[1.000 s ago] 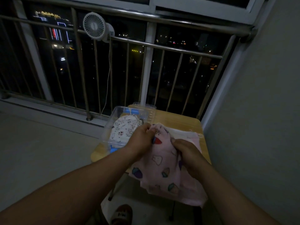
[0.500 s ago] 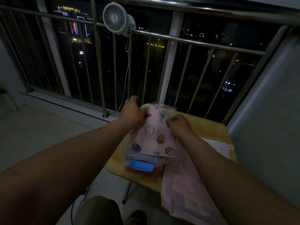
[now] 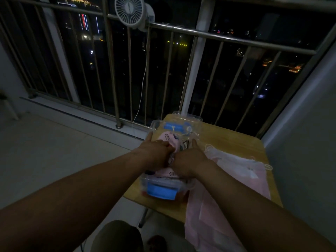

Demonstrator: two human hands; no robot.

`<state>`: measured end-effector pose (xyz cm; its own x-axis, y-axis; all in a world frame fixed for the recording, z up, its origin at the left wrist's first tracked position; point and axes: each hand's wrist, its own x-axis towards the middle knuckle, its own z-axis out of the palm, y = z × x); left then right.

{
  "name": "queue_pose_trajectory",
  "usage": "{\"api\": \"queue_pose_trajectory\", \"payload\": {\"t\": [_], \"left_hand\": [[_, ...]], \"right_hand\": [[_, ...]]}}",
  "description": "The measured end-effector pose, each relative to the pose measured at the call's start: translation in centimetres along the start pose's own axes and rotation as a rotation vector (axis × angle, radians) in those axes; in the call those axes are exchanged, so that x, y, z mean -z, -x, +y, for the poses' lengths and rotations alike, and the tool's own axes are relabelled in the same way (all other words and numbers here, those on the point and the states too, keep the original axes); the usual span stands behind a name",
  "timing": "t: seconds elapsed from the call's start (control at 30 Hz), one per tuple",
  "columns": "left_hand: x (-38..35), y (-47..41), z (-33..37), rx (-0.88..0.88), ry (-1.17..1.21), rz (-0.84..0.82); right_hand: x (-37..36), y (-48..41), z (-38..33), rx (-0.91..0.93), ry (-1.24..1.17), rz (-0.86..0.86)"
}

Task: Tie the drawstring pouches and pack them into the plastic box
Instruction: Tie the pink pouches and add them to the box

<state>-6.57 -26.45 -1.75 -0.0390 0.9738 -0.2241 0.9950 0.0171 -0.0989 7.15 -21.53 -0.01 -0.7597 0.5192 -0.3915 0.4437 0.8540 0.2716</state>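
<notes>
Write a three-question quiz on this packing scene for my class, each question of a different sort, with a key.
1. True or false: the pink pouch touched by the left hand and the right hand lies inside the plastic box.
2. Where are the spare pouches? A: left of the box. B: right of the box, on the table. C: on the railing.
3. Fill in: the box's near clasp is ___ in colour.
Key: 1 true; 2 B; 3 blue.

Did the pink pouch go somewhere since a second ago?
Yes. The pink pouch went from the wooden table, beside the plastic box, down into that box.
</notes>
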Motion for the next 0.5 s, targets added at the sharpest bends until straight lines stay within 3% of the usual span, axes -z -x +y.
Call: {"api": "queue_pose_trajectory", "payload": {"t": [0.1, 0.2, 0.27, 0.33, 0.4, 0.5], "left_hand": [[-0.8, -0.1, -0.2, -0.015, -0.086, 0.033], [-0.9, 0.5, 0.0, -0.013, -0.073, 0.053], [-0.6, 1.0, 0.3, -0.012, -0.031, 0.073], [-0.2, 1.5, 0.6, -0.012, 0.032, 0.147], [0.2, 2.0, 0.6, 0.017, 0.091, 0.236], [0.2, 2.3, 0.6, 0.095, 0.187, 0.300]], "right_hand": [[-0.3, -0.5, -0.6, 0.061, 0.062, -0.053], [-0.6, 0.1, -0.6, -0.013, -0.001, 0.032], [-1.2, 0.7, -0.5, -0.124, -0.189, 0.203], [-2.0, 1.2, 0.3, -0.255, -0.414, 0.538], [-2.3, 1.4, 1.9, -0.431, -0.622, 0.750], [-2.8, 0.8, 5.2, -0.578, -0.920, 0.690]]}}
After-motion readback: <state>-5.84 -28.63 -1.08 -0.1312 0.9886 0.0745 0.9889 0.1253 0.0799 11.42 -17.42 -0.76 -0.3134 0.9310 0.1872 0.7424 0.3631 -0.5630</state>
